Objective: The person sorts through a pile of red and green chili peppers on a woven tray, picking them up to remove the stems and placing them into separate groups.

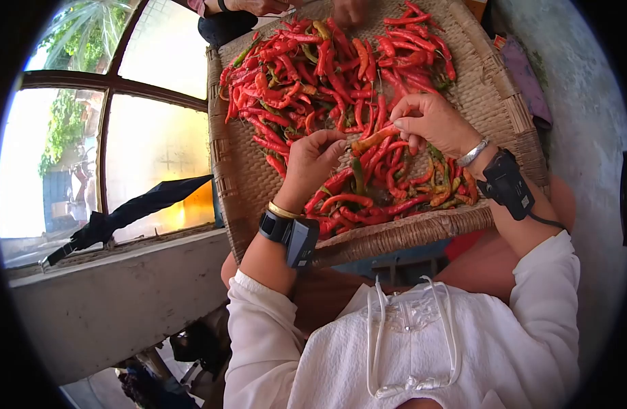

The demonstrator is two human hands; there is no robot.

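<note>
An orange-red chili pepper [373,140] is stretched between my two hands, above the heap. My right hand [432,123] grips one end of it between thumb and fingers. Right at its other end, the thumb and fingertips of my left hand [313,163] are pinched together; what lies between them is too small to make out. Below spreads a big pile of red chili peppers [279,82], a few of them green or yellowish. They lie on a woven basket tray [487,88]. A smaller group of chili peppers [368,208] sits at the near side, under my hands.
Across the tray, another person's hands [351,11] reach in at the far edge. A folded black umbrella [133,211] leans along the window sill [122,255] on the left. A purple cloth [526,82] hangs beside the tray's right edge, near the wall [579,102].
</note>
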